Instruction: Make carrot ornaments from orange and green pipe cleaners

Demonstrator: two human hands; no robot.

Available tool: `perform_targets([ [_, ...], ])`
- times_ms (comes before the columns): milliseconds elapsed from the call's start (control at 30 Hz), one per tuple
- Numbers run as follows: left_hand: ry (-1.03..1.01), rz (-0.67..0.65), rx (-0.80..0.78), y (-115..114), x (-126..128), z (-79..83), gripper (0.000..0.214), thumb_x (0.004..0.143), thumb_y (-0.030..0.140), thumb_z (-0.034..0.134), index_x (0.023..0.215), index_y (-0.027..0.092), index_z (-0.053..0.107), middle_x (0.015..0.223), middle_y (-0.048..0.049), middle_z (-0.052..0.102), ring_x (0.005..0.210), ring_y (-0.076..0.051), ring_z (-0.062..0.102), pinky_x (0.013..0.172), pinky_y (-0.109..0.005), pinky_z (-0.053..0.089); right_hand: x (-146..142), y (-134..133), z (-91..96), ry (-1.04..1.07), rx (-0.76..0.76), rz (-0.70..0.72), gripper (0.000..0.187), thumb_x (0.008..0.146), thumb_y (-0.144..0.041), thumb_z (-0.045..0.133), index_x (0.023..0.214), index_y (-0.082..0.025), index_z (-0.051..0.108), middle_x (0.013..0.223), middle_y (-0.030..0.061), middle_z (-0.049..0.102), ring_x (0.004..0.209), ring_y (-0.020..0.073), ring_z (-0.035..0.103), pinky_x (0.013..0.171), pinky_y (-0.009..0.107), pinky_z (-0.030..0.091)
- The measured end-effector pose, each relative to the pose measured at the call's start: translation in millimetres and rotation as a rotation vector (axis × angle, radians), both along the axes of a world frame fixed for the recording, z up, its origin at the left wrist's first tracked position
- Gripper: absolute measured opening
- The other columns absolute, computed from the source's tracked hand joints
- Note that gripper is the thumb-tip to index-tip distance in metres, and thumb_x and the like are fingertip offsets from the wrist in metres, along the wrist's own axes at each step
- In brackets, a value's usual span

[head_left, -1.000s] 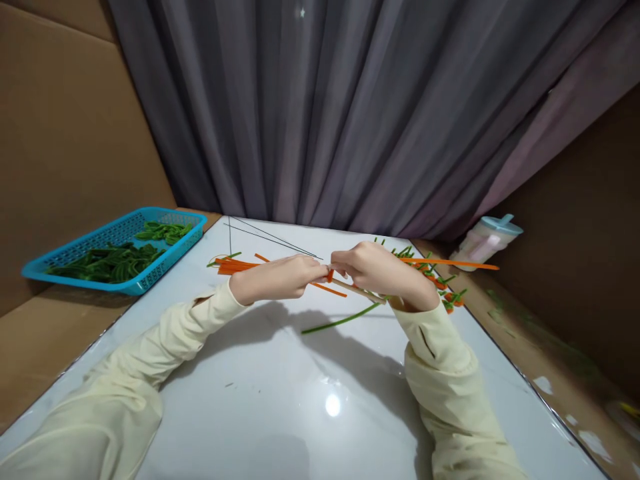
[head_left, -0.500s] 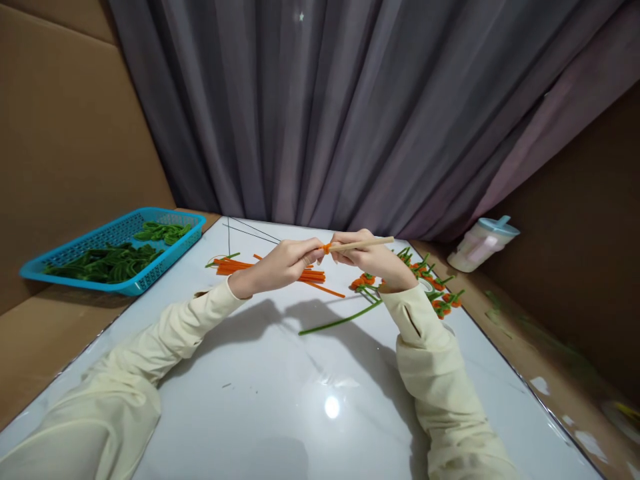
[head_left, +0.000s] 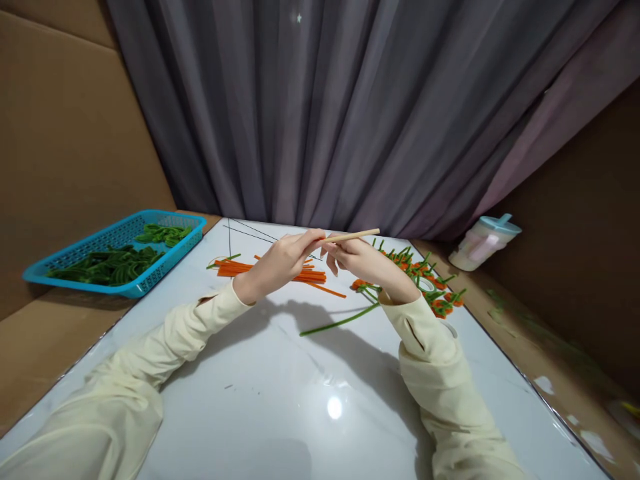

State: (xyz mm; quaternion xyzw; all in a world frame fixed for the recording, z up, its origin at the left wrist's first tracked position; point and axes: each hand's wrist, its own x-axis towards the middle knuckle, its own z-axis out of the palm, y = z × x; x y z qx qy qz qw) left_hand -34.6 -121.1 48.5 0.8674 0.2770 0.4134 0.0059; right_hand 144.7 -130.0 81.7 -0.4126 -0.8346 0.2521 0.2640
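Observation:
My left hand [head_left: 286, 259] is closed around one end of a thin wooden stick [head_left: 354, 236] held above the table. The stick slants up to the right, across the top of my right hand [head_left: 357, 259]. Right beside the left fingertips, my right hand has its fingers apart and bent downward; whether they touch the stick is unclear. The orange strip that was on the stick is hidden now. Orange pipe cleaners [head_left: 313, 275] lie in a bundle beneath my left hand. Near my right wrist are several small orange pieces with green stems [head_left: 443, 307].
On the left stands a blue basket [head_left: 135, 288] with green fuzzy coils [head_left: 107, 265]. A long green pipe cleaner [head_left: 340, 324] lies on the white table [head_left: 280, 413]. Thin dark wires [head_left: 250, 231] rest at the back left. A lidded cup [head_left: 484, 243] stands far right.
My right fingers have loosened and spread from their pinch by the orange strip. The stick has shifted slightly left, and my left hand now covers where the strip showed.

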Motion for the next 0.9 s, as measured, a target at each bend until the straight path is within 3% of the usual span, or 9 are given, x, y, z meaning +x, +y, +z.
perform_targets([
  [200, 0.046, 0.065, 0.087, 3, -4, 1.3, 0.017, 0.092, 0.020, 0.037, 0.101, 0.017, 0.051, 0.087, -0.0042, 0.063, 0.075, -0.014, 0.058, 0.069, -0.023, 0.041, -7, -9, 1.0, -0.231, 0.047, -0.062, 0.029, 0.092, -0.026, 0.038, 0.068, -0.015, 0.048, 0.056, -0.0011, 0.050, 0.052, 0.0100, 0.044, 0.055, 0.022, 0.031],
  [367, 0.071, 0.112, 0.048, 0, -5, 6.2, 0.017, 0.093, 0.021, 0.036, 0.097, 0.017, 0.052, 0.079, -0.0028, 0.061, 0.069, -0.014, 0.057, 0.065, -0.022, 0.040, -7, -17, -0.7, -0.463, 0.247, -0.121, 0.025, 0.093, -0.024, 0.036, 0.077, -0.015, 0.053, 0.057, -0.0012, 0.046, 0.047, 0.0086, 0.035, 0.050, 0.023, 0.022],
  [567, 0.268, 0.193, 0.015, 1, -3, 3.6, 0.018, 0.091, 0.014, 0.035, 0.090, 0.014, 0.053, 0.078, -0.0055, 0.062, 0.070, -0.017, 0.057, 0.065, -0.026, 0.039, -4, -27, 7.5, -0.635, 0.415, -0.152, 0.024, 0.090, -0.018, 0.037, 0.082, -0.015, 0.059, 0.061, 0.0030, 0.054, 0.050, 0.0110, 0.039, 0.052, 0.025, 0.019],
  [700, 0.517, 0.176, 0.027, -5, -5, 6.1, 0.027, 0.079, -0.001, 0.037, 0.095, 0.013, 0.052, 0.078, -0.0058, 0.061, 0.071, -0.018, 0.057, 0.065, -0.027, 0.040, -3, -30, 15.7, -0.755, 0.405, -0.156, 0.022, 0.079, -0.007, 0.041, 0.082, -0.015, 0.061, 0.062, 0.0044, 0.057, 0.049, 0.0110, 0.038, 0.051, 0.026, 0.016],
  [800, 0.665, 0.150, 0.056, -11, -5, 9.0, 0.027, 0.076, -0.002, 0.039, 0.093, 0.013, 0.053, 0.075, -0.0062, 0.059, 0.068, -0.018, 0.056, 0.063, -0.027, 0.039, -2, -30, 18.5, -0.798, 0.386, -0.120, 0.020, 0.076, -0.006, 0.042, 0.076, -0.015, 0.061, 0.059, 0.0035, 0.054, 0.047, 0.0100, 0.034, 0.050, 0.026, 0.015],
  [900, 0.686, 0.024, 0.007, -13, -6, 11.3, 0.020, 0.079, 0.003, 0.040, 0.089, 0.014, 0.053, 0.070, -0.0040, 0.056, 0.063, -0.016, 0.053, 0.056, -0.025, 0.035, 4, -23, 16.9, -0.737, 0.375, -0.018, 0.019, 0.077, -0.010, 0.042, 0.069, -0.015, 0.058, 0.055, 0.0014, 0.050, 0.047, 0.0092, 0.031, 0.050, 0.025, 0.016],
])
